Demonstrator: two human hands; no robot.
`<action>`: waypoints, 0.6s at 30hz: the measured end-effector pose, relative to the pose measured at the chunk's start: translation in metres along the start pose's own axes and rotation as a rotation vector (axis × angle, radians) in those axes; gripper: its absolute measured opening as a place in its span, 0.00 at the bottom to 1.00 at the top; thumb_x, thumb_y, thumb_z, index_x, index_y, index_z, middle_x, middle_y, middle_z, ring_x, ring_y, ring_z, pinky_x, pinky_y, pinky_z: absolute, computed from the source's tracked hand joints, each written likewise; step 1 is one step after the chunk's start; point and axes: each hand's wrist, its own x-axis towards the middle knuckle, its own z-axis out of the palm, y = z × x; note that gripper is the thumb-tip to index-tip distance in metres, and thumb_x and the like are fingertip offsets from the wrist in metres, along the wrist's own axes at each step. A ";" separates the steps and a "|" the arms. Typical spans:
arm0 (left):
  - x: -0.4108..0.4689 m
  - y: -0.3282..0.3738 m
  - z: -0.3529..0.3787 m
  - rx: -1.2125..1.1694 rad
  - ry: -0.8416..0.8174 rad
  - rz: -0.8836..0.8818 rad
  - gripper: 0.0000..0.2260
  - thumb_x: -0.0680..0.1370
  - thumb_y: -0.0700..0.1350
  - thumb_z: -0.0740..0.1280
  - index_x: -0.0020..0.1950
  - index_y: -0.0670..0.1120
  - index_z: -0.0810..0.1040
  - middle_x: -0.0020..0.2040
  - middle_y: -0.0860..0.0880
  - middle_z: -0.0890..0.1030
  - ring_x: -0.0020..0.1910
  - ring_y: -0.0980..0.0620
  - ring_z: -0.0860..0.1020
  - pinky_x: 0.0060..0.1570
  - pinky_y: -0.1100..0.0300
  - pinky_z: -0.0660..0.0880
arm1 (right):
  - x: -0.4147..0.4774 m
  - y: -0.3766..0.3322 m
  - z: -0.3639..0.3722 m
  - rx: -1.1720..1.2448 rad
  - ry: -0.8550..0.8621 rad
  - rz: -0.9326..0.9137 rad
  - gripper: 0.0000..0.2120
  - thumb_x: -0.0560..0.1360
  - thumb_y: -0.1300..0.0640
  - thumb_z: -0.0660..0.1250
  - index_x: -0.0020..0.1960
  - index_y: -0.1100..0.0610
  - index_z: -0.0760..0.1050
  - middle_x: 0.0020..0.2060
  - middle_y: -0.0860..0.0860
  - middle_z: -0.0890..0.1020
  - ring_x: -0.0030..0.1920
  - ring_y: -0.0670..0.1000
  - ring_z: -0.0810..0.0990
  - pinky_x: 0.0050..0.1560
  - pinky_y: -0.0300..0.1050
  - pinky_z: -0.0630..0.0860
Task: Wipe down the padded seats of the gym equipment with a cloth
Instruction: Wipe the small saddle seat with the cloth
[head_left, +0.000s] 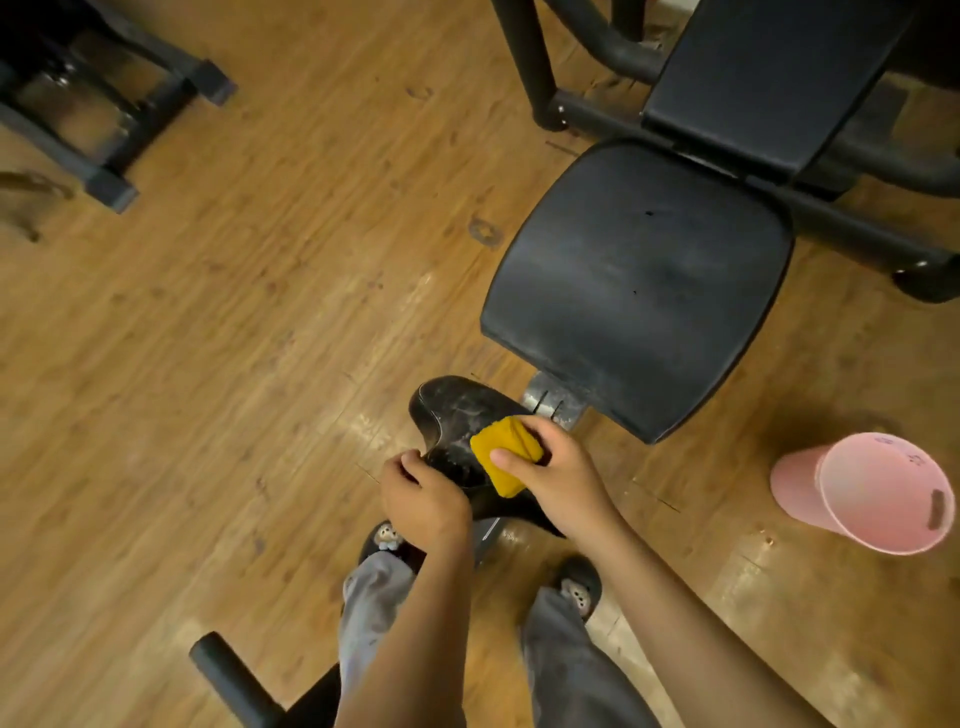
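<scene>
A folded yellow cloth lies against a small, dusty black pad low in front of me. My right hand grips the cloth, thumb on top, and presses it onto the pad. At the pad's left edge my left hand curls its fingers round the rim. Just beyond stands the bench's wide black padded seat, its surface streaked with grey. The black backrest pad rises behind the seat at the upper right.
A pink bucket stands on the wooden floor at the right. Black machine frames sit at the top left and behind the bench. A black bar pokes out at the bottom. My feet in slippers stand under the pad.
</scene>
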 end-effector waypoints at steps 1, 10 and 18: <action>0.000 -0.002 0.002 -0.020 0.029 0.004 0.11 0.81 0.48 0.54 0.46 0.49 0.75 0.46 0.47 0.79 0.47 0.45 0.76 0.48 0.49 0.73 | 0.004 0.000 0.005 -0.047 -0.033 -0.032 0.23 0.71 0.47 0.73 0.64 0.50 0.74 0.57 0.43 0.79 0.59 0.45 0.77 0.61 0.46 0.75; 0.007 -0.010 0.005 -0.039 0.040 0.037 0.13 0.81 0.41 0.55 0.39 0.48 0.71 0.36 0.52 0.74 0.35 0.54 0.71 0.36 0.57 0.64 | 0.064 -0.013 0.041 -0.479 -0.213 -0.203 0.21 0.71 0.53 0.74 0.63 0.53 0.75 0.59 0.50 0.80 0.60 0.50 0.76 0.57 0.47 0.75; 0.010 -0.019 0.005 0.015 0.028 0.221 0.11 0.76 0.48 0.50 0.39 0.51 0.69 0.36 0.55 0.72 0.38 0.49 0.71 0.40 0.56 0.63 | 0.068 -0.012 0.035 -0.551 -0.232 -0.226 0.20 0.71 0.50 0.73 0.61 0.51 0.76 0.56 0.47 0.80 0.57 0.48 0.76 0.56 0.47 0.76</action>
